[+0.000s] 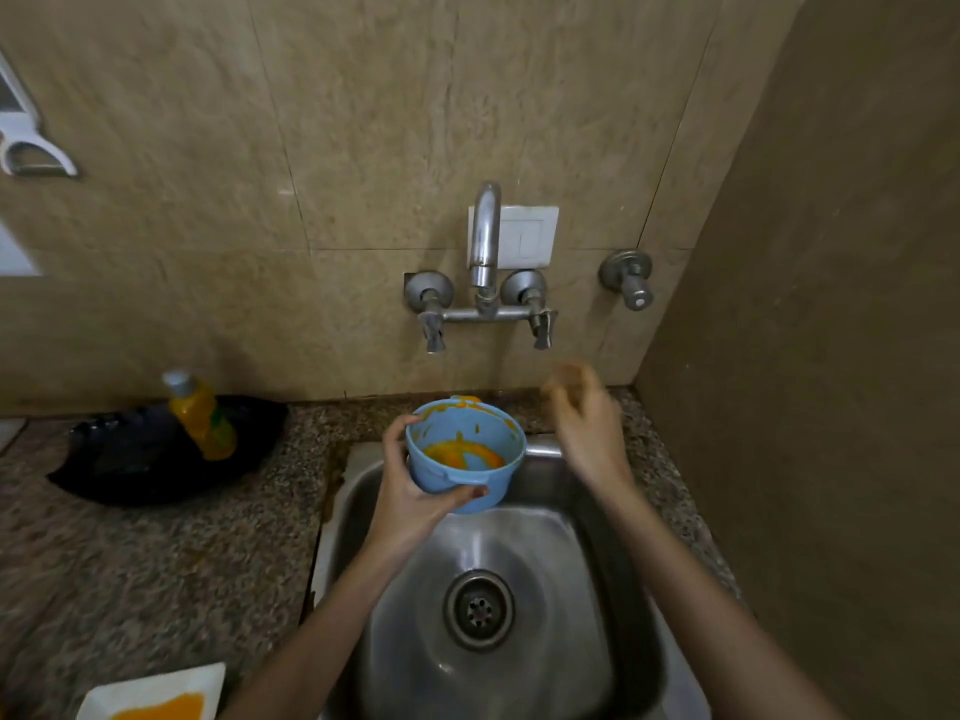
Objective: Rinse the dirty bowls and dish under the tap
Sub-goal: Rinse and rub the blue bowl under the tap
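Left hand [410,493] grips orange-smeared blue bowl [464,452] above sink [550,543], fingers [399,429] curled round its wall. Right hand [587,423] below tap [485,236], blurred; finger spread unclear. Stained white dish [150,691] on desk [156,563].

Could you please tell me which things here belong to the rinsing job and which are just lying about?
Job: blue bowl in the left hand; right hand near the tap; sink; soiled white dish.
Lying about: yellow bottle on the black tray; wall valve; switch plate.
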